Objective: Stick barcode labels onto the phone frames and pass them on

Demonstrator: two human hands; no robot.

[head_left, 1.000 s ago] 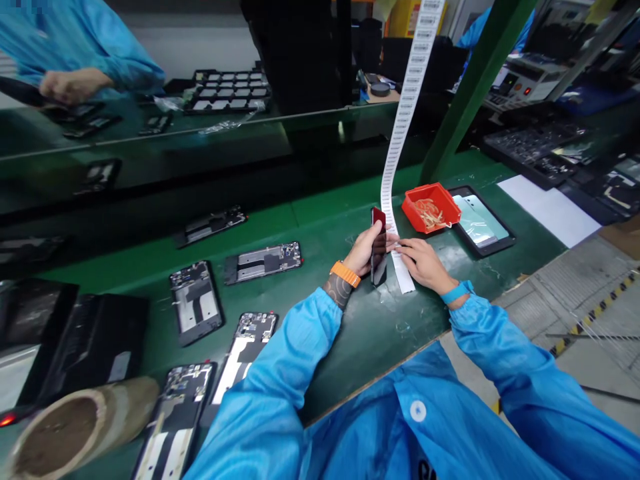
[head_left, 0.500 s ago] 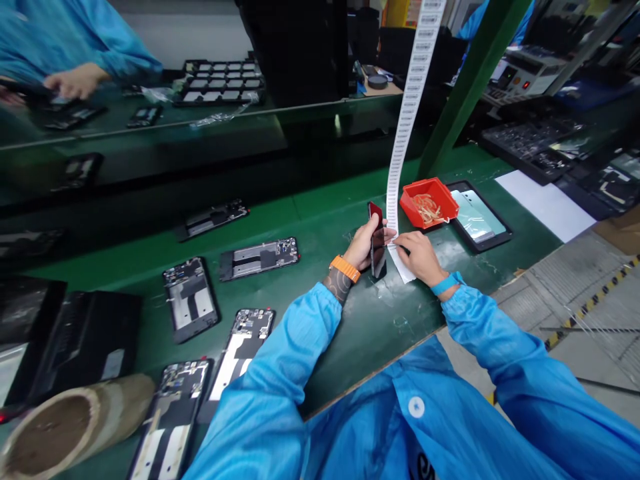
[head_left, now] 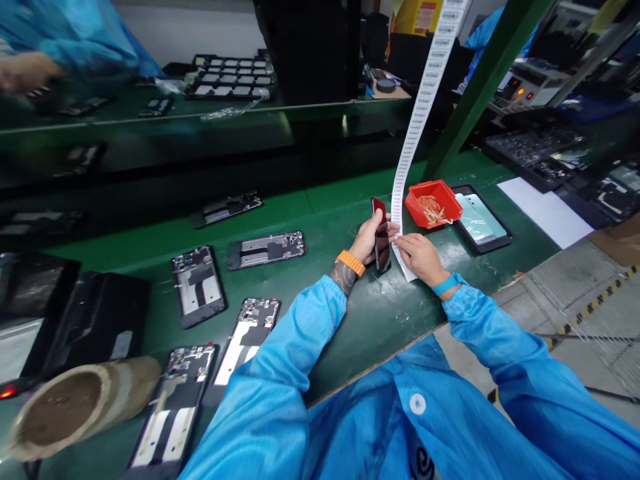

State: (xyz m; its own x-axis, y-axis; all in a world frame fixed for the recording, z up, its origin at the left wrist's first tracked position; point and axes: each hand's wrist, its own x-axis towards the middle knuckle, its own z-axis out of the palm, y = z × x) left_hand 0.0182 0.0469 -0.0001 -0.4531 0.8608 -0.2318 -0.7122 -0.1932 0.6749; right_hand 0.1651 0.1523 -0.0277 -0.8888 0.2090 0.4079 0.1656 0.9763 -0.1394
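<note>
My left hand [head_left: 366, 241] is closed around a dark phone [head_left: 383, 248], which it holds tilted on edge above the bench; the thumb lies near the phone's red upper part. Beside the phone, a long white strip of barcode labels [head_left: 417, 117] hangs down from above, its lower end on the bench. My right hand [head_left: 419, 257] pinches at this strip, thumb and fingertips together, close to the fingers of my left hand. Whether a single label is between those fingertips is too small to see.
A red bin [head_left: 434, 204] of rubber bands stands behind my right hand, next to a black tray [head_left: 501, 243] with pale green panels. Several opened phones [head_left: 267, 251] lie to the left, near a large tape roll [head_left: 133, 383]. A green post [head_left: 487, 83] rises behind.
The view has shifted slightly. My hands remain close together at the phone and the strip, the right fingertips slightly shifted. Across the bench, a co-worker's hand has moved left.
</note>
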